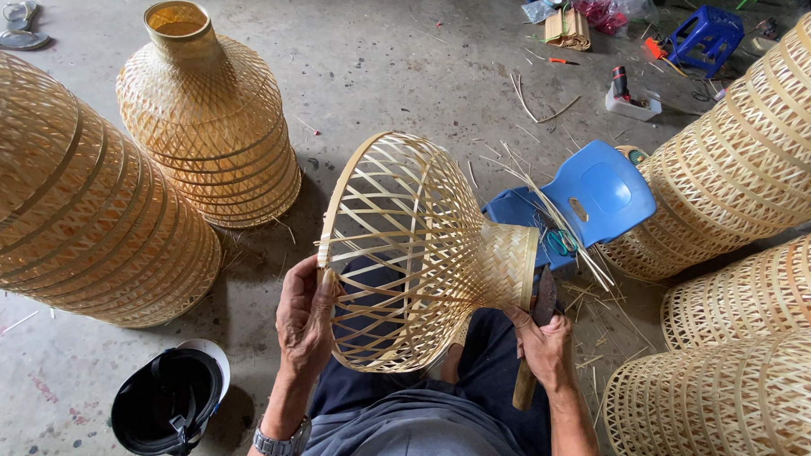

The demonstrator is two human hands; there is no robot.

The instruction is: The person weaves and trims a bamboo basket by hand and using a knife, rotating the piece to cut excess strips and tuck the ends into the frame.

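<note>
A woven bamboo lampshade (415,250) lies on its side across the person's lap at centre, wide open rim toward 9 o'clock, narrow neck toward 3. The left hand (305,321) grips the wide rim, fingers curled round it. The right hand (544,344) is closed on a wooden-handled knife (535,340) touching the neck's edge. A blue stool (593,199) stands just beside at 2 o'clock; stacked shades (208,118) crowd 10 o'clock, and a helmet (169,398) lies at 8. Bare floor (400,66) opens toward 12.
</note>
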